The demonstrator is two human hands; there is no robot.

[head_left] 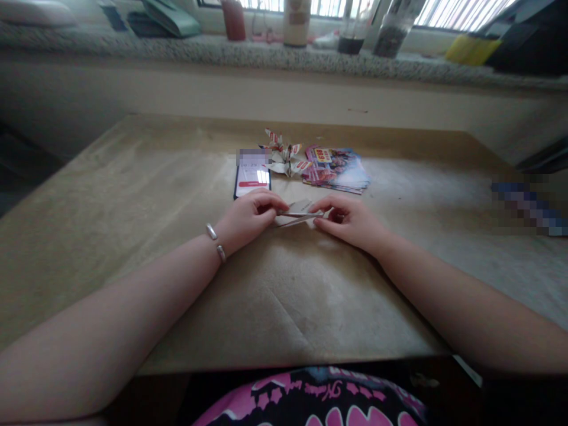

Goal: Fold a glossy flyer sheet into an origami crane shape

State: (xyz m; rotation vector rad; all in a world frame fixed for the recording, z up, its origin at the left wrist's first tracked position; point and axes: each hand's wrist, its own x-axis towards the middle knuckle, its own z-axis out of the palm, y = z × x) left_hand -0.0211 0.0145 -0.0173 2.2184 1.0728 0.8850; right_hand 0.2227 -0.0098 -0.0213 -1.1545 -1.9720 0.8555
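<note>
Between my two hands, just above the tabletop, is a small folded piece of paper (298, 212), pale with some printing. My left hand (254, 218) pinches its left end, thumb and fingertips together. At the right end, my right hand (347, 220) grips it between thumb and index finger. Beyond my left hand lies a phone (254, 176) with its screen lit. Folded paper pieces with pointed tips (287, 158) sit behind the paper in my hands. Beside them rests a stack of colourful printed leaflets (337, 168).
The tan table (110, 195) has a crease near its front edge. A blurred bluish item (530, 207) lies at its right side. Along the granite windowsill (248, 56) stand a red container (233, 21), several bottles and jars, and a yellow item (473, 50).
</note>
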